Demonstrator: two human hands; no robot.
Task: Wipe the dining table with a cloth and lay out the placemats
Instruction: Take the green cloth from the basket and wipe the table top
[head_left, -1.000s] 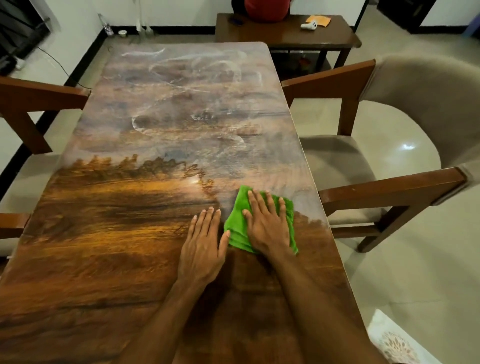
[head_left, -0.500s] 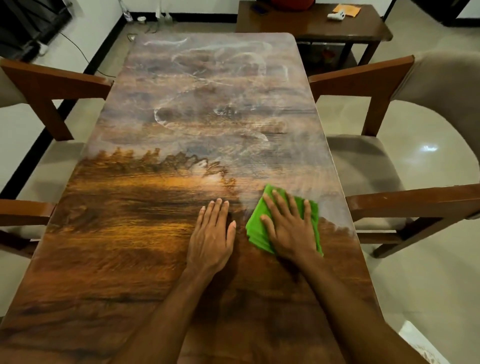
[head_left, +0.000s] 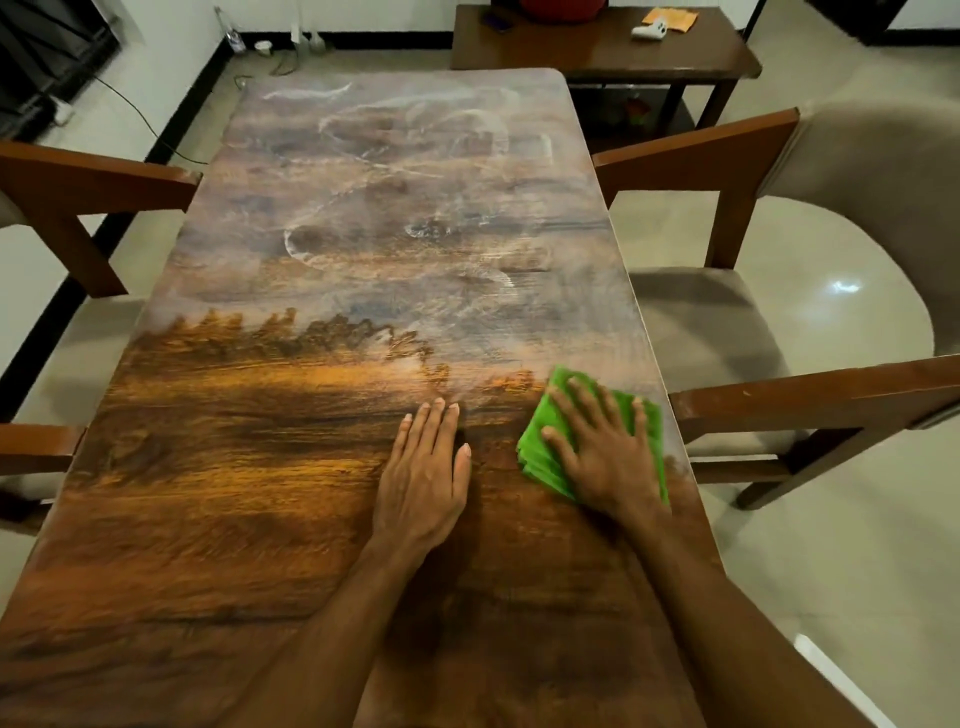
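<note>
Containers: one bottle (head_left: 236, 37) and one small white cup (head_left: 263, 48) stood on the floor by the far wall. Contents too small to tell.

Cloth (head_left: 537, 441): one, bright green, folded into several layers with stacked edges showing on its left side. It lay flat on the desk (head_left: 249, 509), close to the desk's right edge, about halfway along it.

Right hand (head_left: 605, 460) lay palm-down on the cloth, fingers (head_left: 571, 410) straight and spread, pressing, not curled round it. Left hand (head_left: 423, 480) lay flat on bare desk just beside the cloth, not touching it, fingers (head_left: 432, 423) straight and together, grasping nothing.

Desk surface: far half hazy, whitish film with swirl marks. Near half glossy warm brown with clear grain. Jagged boundary ran across the middle, and the cloth sat right on that line.

Counts:
- hands: 2
- cloth: 1
- chairs: 2, wooden arms and beige seats, right chair (head_left: 883, 197) and left chair (head_left: 93, 179)
- side table (head_left: 597, 52): 1, dark wood, beyond the desk's far end
- on the side table: one white object (head_left: 649, 28), one orange item (head_left: 672, 18), one red thing (head_left: 561, 6) cut off by the frame
</note>
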